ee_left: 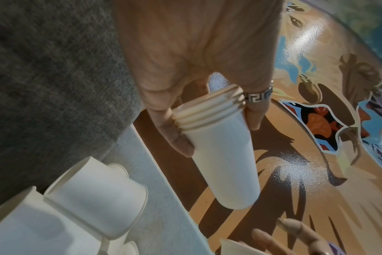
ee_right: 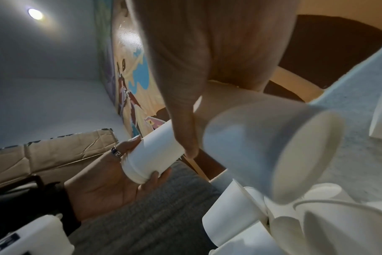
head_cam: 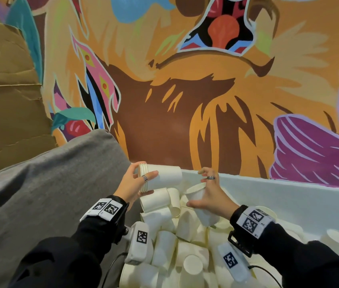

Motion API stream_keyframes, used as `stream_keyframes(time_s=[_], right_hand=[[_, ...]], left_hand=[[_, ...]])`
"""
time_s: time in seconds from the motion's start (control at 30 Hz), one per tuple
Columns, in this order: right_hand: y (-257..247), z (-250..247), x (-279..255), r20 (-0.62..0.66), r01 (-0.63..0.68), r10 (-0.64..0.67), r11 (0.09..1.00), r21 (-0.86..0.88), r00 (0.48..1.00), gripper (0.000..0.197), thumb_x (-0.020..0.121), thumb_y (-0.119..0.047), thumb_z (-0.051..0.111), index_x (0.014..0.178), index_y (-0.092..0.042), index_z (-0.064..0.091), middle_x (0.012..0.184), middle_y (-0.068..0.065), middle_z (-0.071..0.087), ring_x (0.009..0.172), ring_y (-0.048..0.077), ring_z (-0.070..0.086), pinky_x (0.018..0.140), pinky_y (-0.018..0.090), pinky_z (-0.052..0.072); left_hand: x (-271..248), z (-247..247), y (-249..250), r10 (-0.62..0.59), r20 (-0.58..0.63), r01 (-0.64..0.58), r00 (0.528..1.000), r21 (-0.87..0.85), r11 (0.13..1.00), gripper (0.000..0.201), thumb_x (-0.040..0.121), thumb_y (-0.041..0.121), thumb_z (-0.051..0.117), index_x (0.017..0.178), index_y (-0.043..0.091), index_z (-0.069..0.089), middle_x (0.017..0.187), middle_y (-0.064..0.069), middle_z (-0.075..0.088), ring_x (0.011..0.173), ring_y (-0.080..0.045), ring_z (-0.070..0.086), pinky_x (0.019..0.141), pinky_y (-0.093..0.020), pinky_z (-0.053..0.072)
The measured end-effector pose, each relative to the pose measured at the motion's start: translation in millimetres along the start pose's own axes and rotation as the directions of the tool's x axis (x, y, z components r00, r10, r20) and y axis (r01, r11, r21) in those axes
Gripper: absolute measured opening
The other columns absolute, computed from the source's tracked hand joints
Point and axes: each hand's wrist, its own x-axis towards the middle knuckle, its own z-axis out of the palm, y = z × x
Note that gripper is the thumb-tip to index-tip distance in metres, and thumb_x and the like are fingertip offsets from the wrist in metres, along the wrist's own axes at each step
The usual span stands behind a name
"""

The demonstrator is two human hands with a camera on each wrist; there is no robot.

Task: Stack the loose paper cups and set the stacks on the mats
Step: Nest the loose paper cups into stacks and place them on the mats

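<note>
My left hand [head_cam: 141, 183] grips a short stack of nested white paper cups [head_cam: 162, 177] by its rim end, lying sideways above the pile; the left wrist view shows the stack [ee_left: 220, 155] with several rims between thumb and fingers. My right hand [head_cam: 204, 196] holds a single white cup [head_cam: 200, 206], mouth up and tilted, just right of the stack; this cup [ee_right: 273, 151] shows its base in the right wrist view. A heap of loose white cups [head_cam: 177, 242] lies below both hands in a white bin [head_cam: 289, 196]. No mats are in view.
A grey cushion [head_cam: 39, 194] lies left of the bin. Brown cardboard [head_cam: 4, 90] stands at the far left. A painted mural wall [head_cam: 185, 90] rises right behind the bin.
</note>
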Motion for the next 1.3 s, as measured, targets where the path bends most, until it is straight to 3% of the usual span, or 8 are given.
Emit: stream_keyframes(time_s=[0.17,0.33,0.7,0.9,1.07,1.17,1.23,1.3], right_hand=[[-9.1,-1.0,1.7,0.013,0.135,-0.134,0.989,-0.055,0.991,0.081,0.065,-0.011,0.081,0.116,-0.032,0.022,0.122,-0.009,0.029,0.105,0.01,0.044,0.074,0.004,0.035],[-22.6,0.5,-4.0,0.01,0.21,-0.212,0.96,-0.184,0.977,0.082,0.067,-0.015,0.075,0.125,-0.036,0.021,0.108,-0.011,0.051,0.099,0.017,0.055,0.084,0.034,0.043],[-37.5,0.4,-9.4,0.008,0.305,-0.34,0.834,-0.46,0.941,0.076,0.075,-0.03,0.071,0.136,-0.028,0.027,0.131,-0.008,0.046,0.121,0.016,0.044,0.104,0.037,0.019],[-21.1,-8.9,-14.4,-0.058,0.215,-0.229,0.96,-0.18,0.972,0.085,0.073,-0.016,0.076,0.132,-0.039,0.02,0.133,0.001,0.047,0.117,0.022,0.047,0.098,0.04,0.044],[-26.3,-7.4,-17.2,0.053,0.29,-0.286,0.95,-0.111,0.957,0.074,0.081,-0.006,0.069,0.131,-0.037,0.024,0.135,-0.005,0.038,0.111,0.007,0.043,0.094,0.018,0.037],[-22.2,-11.2,-11.0,0.021,0.296,-0.298,0.953,0.059,0.954,0.072,0.078,-0.013,0.075,0.123,-0.04,0.026,0.131,-0.016,0.034,0.117,0.006,0.044,0.095,0.019,0.043],[-13.3,-19.2,-2.7,-0.104,0.138,-0.112,0.949,0.284,0.988,0.059,0.08,-0.02,0.074,0.121,-0.034,0.033,0.131,-0.008,0.039,0.116,0.01,0.047,0.089,0.028,0.051],[-0.7,-23.0,4.5,-0.058,-0.085,0.116,0.917,0.39,0.992,0.035,0.087,-0.025,0.066,0.111,-0.026,0.04,0.127,0.002,0.045,0.104,0.017,0.054,0.079,0.034,0.055]], left_hand=[[-2.2,4.9,-1.2,-0.042,0.056,0.04,0.998,0.027,0.999,0.051,0.083,0.017,0.07,0.127,0.02,0.045,0.119,-0.011,0.055,0.101,-0.028,0.061,0.077,-0.041,0.058],[-6.3,11.8,-3.1,-0.061,0.135,0.048,0.989,0.096,0.994,0.051,0.081,0.02,0.072,0.126,0.022,0.046,0.117,-0.012,0.057,0.106,-0.029,0.06,0.076,-0.039,0.058],[-10.9,23.7,-3.3,-0.074,0.206,0.06,0.976,0.074,0.995,0.049,0.078,0.016,0.075,0.12,0.022,0.051,0.115,-0.013,0.059,0.106,-0.031,0.06,0.076,-0.044,0.057],[-7.9,22.4,-2.8,-0.079,0.184,0.074,0.98,0.036,0.997,0.049,0.078,0.015,0.075,0.119,0.024,0.049,0.114,-0.014,0.057,0.1,-0.03,0.061,0.076,-0.043,0.058],[-9.0,27.2,-3.6,-0.086,0.216,0.077,0.973,0.047,0.996,0.045,0.078,0.015,0.074,0.114,0.028,0.05,0.113,-0.013,0.058,0.1,-0.028,0.061,0.071,-0.038,0.058],[-5.4,23.5,-3.4,-0.053,0.182,0.047,0.982,0.04,0.998,0.048,0.08,0.012,0.072,0.12,0.025,0.049,0.111,-0.012,0.058,0.097,-0.026,0.061,0.071,-0.037,0.058],[-2.8,19.6,-3.0,-0.044,0.15,0.039,0.988,0.035,0.999,0.049,0.08,0.011,0.072,0.121,0.023,0.048,0.108,-0.01,0.058,0.097,-0.026,0.061,0.075,-0.04,0.058],[-0.5,15.0,-4.1,-0.044,0.116,0.041,0.992,0.029,0.999,0.049,0.08,0.011,0.072,0.121,0.022,0.048,0.107,-0.009,0.057,0.099,-0.027,0.06,0.077,-0.042,0.057]])
